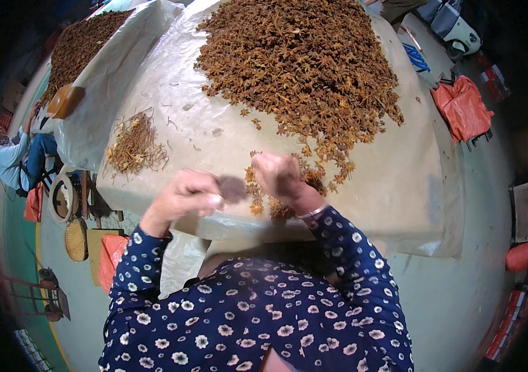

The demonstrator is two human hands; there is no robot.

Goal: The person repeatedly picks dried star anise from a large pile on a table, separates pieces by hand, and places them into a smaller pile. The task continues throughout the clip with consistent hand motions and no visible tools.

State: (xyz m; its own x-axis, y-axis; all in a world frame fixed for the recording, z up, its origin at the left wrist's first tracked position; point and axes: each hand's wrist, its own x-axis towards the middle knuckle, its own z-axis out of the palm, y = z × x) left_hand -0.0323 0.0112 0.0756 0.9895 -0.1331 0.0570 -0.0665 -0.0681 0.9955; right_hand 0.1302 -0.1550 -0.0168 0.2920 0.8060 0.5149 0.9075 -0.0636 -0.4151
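My left hand is above the near part of the sheet-covered table, thumb and fingers bent toward each other. Right beside its fingertips is a small dark round thing, too blurred to name; I cannot tell whether the fingers hold it. My right hand, blurred, has its fingers curled over loose star anise near the table's front edge. Its palm and fingertips are hidden, so what it grips does not show. Beyond it rises a large heap of star anise, trailing down toward this hand.
Left of my hands lies a small pile of thin stalks. A seated person reaches to another brown heap, near an orange plastic scoop. A red plastic bag is at right; a flat woven basket stands at left.
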